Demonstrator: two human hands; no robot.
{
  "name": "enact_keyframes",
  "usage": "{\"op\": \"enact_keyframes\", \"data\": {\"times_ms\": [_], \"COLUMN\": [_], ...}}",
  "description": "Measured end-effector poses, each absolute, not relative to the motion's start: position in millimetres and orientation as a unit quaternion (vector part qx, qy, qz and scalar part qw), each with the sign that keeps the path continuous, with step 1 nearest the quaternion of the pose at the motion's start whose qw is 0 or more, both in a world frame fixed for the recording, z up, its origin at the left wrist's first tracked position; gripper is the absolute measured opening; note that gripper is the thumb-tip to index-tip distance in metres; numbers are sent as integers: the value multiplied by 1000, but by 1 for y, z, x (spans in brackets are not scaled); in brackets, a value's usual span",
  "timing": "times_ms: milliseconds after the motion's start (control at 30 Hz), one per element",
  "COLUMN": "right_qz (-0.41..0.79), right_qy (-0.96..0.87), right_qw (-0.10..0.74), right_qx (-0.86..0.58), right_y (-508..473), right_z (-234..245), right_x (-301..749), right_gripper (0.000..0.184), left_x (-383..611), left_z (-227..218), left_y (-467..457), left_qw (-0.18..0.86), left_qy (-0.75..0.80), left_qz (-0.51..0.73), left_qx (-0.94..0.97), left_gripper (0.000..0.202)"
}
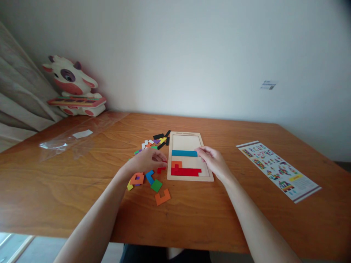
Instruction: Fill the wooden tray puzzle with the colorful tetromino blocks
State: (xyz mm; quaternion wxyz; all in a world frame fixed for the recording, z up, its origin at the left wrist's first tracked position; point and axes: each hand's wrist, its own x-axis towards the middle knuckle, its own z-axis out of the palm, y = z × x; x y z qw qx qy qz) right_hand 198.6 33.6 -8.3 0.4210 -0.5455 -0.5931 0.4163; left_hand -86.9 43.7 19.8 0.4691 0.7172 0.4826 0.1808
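Observation:
A wooden puzzle tray (185, 178) lies between my hands. Across its middle runs a long blue puzzle piece (183, 153), and my right hand (211, 157) has its thumb and fingers pinched at that piece's right end. Low in the tray sit a long red piece (185, 172) and an orange piece (177, 163). Just left of the tray, my left hand (149, 160) is closed, with a bit of red showing at its fingertips. Beneath that hand a red puzzle piece (161, 170) shows in part; some loose pieces behind it are hidden.
Near the left hand are loose pieces: green (156, 185), blue (149, 177), orange (162, 197) and several others, with black ones (158, 136) farther back. A printed pattern sheet (278, 170) lies right. Plastic wrapping (82, 140) and a cow toy keyboard (78, 102) are left.

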Motion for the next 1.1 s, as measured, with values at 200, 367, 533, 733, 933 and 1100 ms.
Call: {"op": "enact_keyframes", "data": {"times_ms": [200, 367, 533, 733, 933, 1100], "right_qz": [503, 551, 552, 531, 549, 536], "right_qy": [-640, -643, -644, -677, -643, -619], "right_qw": [346, 316, 317, 295, 309, 294], "right_qx": [-467, -428, -425, -416, -435, -493], "right_y": [19, 14, 16, 24, 27, 26], "right_z": [4, 2, 1, 13, 5, -8], "right_x": [178, 171, 176, 189, 225, 251], "right_gripper": [41, 39, 32, 29, 43, 32], "left_x": [-59, -39, -29, -21, -21, -23], "left_z": [14, 4, -3, -3, -4, -6], "left_y": [35, 27, 22, 16, 12, 10], "left_qw": [540, 573, 575, 507, 413, 303], "left_qy": [428, 419, 407, 391, 411, 374], "left_qz": [309, 378, 402, 419, 366, 319], "left_qx": [656, 595, 585, 643, 725, 816], "left_gripper": [44, 53, 43, 37, 30, 15]}}
